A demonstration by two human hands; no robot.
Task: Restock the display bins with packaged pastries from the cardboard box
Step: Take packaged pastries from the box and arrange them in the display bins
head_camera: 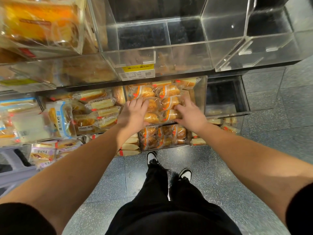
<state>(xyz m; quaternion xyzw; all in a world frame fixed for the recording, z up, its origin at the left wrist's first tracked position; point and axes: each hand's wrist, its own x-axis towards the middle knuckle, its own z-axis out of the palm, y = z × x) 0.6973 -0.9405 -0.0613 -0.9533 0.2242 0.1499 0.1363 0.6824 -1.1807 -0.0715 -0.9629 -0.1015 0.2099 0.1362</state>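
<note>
Over the speckled floor, my left hand and right hand lie flat, seemingly gripping nothing, on packaged pastries crowding the clear bin (upper bins bare).

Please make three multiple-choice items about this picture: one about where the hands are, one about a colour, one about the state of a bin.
1. Where do both hands rest?
A. on the floor
B. on the packaged pastries in the middle bin
C. inside the top acrylic bin

2. What colour is the upper band of the price label?
A. yellow
B. blue
C. green

3. In what state is the dark bin to the right of the hands?
A. heaped full
B. covered by a lid
C. almost empty

Answers: 1 B, the left hand and right hand lie on the packaged pastries. 2 A, the price label has a yellow top. 3 C, the dark bin shows mostly bare walls.
</note>
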